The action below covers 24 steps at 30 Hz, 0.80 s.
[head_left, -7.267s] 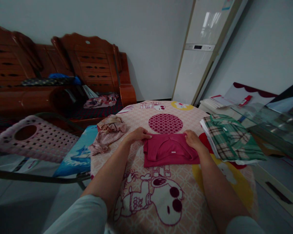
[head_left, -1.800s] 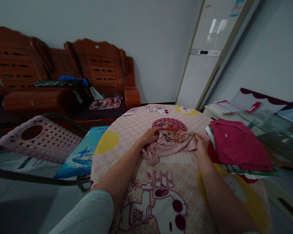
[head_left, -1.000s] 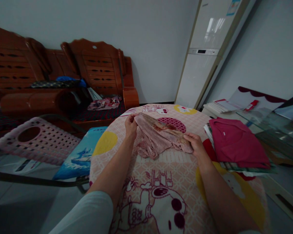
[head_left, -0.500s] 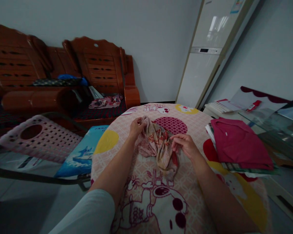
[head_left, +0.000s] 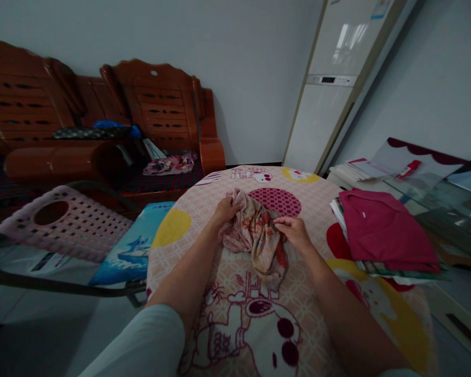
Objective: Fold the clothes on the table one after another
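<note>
A crumpled piece of floral cloth [head_left: 261,230], beige and pink with red flowers, lies bunched on the patterned tablecloth [head_left: 235,283] of a round table. My left hand [head_left: 225,210] pinches its upper left part, the fingertips partly hidden by folds. At the cloth's right edge, my right hand [head_left: 292,229] has thumb and fingers closed on the fabric. The lower end of the cloth hangs loosely toward me on the table.
Folded clothes with a dark pink garment [head_left: 388,230] on top sit at the table's right edge. Left of the table is a woven chair [head_left: 90,225] with a blue bag [head_left: 135,246]. A wooden sofa [head_left: 160,115] and a tall air conditioner [head_left: 322,104] stand behind.
My right hand's fingers have closed on the cloth's right edge. My left hand has shifted slightly right and down, and the upper folds have bunched a little differently.
</note>
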Each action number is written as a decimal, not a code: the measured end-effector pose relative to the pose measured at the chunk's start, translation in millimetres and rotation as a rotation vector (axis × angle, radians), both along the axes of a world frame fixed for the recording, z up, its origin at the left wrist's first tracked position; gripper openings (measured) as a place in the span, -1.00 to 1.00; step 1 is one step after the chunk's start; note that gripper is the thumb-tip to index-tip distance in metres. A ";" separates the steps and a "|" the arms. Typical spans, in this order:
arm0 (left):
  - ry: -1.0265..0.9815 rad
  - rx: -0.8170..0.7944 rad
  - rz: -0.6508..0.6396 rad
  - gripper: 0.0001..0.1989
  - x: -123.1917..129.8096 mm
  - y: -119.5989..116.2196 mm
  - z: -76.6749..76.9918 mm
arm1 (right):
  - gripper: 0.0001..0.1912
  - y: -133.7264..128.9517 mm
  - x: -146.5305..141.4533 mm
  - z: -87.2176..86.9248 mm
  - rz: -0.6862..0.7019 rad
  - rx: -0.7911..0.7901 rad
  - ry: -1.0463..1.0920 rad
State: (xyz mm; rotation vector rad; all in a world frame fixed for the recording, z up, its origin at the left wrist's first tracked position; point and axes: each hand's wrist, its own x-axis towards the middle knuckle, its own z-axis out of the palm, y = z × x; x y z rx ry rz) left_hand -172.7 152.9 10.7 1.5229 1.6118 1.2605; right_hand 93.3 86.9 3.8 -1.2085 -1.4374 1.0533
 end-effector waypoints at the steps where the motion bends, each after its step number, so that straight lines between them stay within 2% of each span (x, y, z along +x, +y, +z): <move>1: -0.079 0.002 0.008 -0.76 -1.3 -0.6 0.1 | -0.81 1.6 4.5 0.5 -0.068 0.024 0.006; 6: -0.493 0.069 0.069 -0.78 -9.9 -5.3 7.4 | -0.85 14.3 45.7 1.9 -0.554 0.226 0.099; 9: -0.557 0.123 0.105 -0.76 -11.9 -6.9 10.4 | -0.86 21.5 68.4 1.8 -0.805 0.254 0.206; 12: -0.547 0.144 0.140 -0.79 -13.0 -6.9 9.6 | -0.87 25.3 81.9 2.8 -0.981 0.270 0.281; 15: -0.544 0.143 0.163 -0.81 -14.4 -5.5 7.3 | -0.86 26.1 86.9 5.5 -1.096 0.319 0.250; 17: -0.572 0.135 0.134 -0.81 -14.6 -4.5 6.5 | -0.83 26.0 87.6 7.0 -1.133 0.350 0.207; 22: -0.657 0.170 -0.083 -0.85 -9.6 -3.2 7.6 | -0.79 26.6 97.0 5.6 -1.137 0.415 0.130; 24: -0.674 0.204 -0.155 -0.73 -7.1 -3.0 7.7 | -0.74 26.9 104.6 4.4 -1.148 0.444 0.059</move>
